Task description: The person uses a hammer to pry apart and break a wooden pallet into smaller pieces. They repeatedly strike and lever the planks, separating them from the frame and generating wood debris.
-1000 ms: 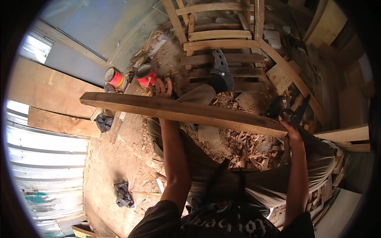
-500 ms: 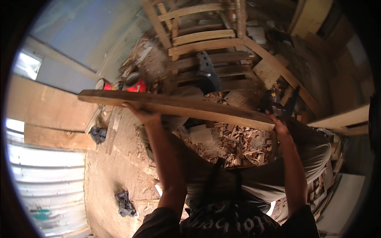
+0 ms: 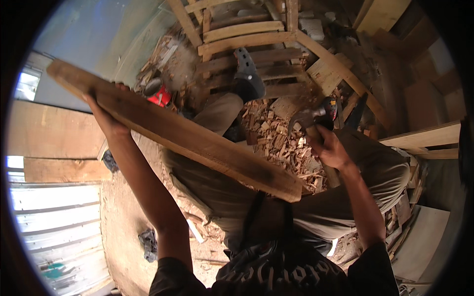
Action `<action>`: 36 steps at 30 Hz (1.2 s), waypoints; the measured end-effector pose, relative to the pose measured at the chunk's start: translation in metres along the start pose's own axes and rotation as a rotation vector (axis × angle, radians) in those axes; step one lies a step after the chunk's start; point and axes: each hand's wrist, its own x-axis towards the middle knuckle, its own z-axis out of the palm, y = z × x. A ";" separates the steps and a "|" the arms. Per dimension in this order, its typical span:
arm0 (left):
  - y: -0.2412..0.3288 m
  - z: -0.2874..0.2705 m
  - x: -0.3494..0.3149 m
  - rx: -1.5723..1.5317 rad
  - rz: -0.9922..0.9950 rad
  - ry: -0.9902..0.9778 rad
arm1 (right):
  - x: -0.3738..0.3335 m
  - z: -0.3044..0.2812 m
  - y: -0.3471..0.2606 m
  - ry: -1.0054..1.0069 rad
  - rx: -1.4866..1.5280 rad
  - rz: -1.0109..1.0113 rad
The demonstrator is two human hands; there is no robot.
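Observation:
A thick wooden plank (image 3: 187, 138) slants across my lap, its far end raised at the left and its near end over my thighs. My left hand (image 3: 112, 118) is closed around the plank towards that far end, with fingertips showing over the opposite edge. To the right, clear of the plank, my right hand (image 3: 332, 150) grips a claw hammer (image 3: 305, 120) just below its dark head. The hammer's light handle runs down past my palm, above my right thigh.
Wood chips (image 3: 269, 128) cover the ground between my legs. Ahead stands a slatted wooden frame (image 3: 247, 47), with my booted foot against it. A red can (image 3: 159, 96) is beyond the plank. Dark crumpled cloth (image 3: 148, 245) lies on the floor; corrugated sheet (image 3: 59, 217) lines the left.
My right hand has left the plank's right end and now holds the hammer. The plank has tilted, its left end swinging farther up and left, its right end coming nearer me.

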 end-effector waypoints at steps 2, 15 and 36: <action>0.015 0.020 0.001 0.001 -0.117 -0.108 | -0.014 0.010 -0.033 -0.142 -0.060 -0.024; -0.041 0.087 0.014 0.126 -0.195 -0.212 | -0.089 0.056 -0.003 -0.193 -0.290 -0.552; -0.052 0.085 0.016 0.003 -0.337 -0.317 | -0.113 0.037 -0.011 -0.573 -0.493 -0.216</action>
